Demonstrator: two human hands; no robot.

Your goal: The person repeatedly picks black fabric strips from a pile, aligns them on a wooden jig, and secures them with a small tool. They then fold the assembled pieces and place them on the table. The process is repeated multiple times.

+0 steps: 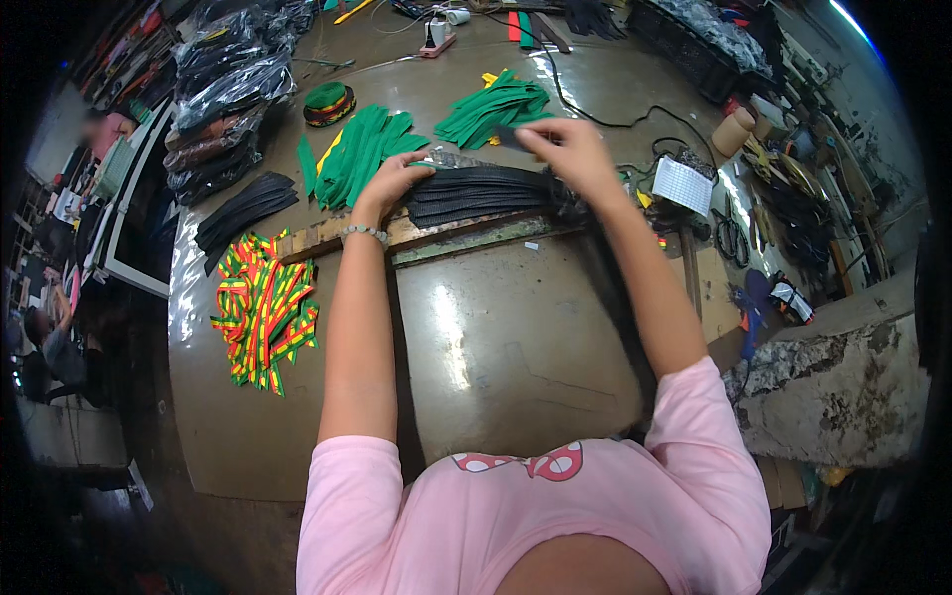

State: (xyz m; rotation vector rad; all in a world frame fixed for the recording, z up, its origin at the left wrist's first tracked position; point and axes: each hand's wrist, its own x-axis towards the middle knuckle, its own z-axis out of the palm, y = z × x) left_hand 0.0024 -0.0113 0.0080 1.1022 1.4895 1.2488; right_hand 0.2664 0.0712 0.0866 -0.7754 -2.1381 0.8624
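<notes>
A bundle of black fabric strips (481,196) lies across a wooden bar (327,238) on the table. My left hand (397,180) is at its left end, with thumb and fingers closed on the upper edge of the strips. Above the bundle's right part, my right hand (573,151) pinches a small dark piece (511,137), which is blurred; its kind cannot be made out. Just beyond my hands lie two heaps of green strips, the left heap (359,154) near my left hand and the right heap (494,107) near my right.
Red, yellow and green patterned strips (263,312) and more black strips (248,210) lie on the left. A green roll (329,103) stands behind them, near plastic-wrapped stacks (233,74). On the right are scissors (732,238), a white paper (682,185) and a dark cable (620,124).
</notes>
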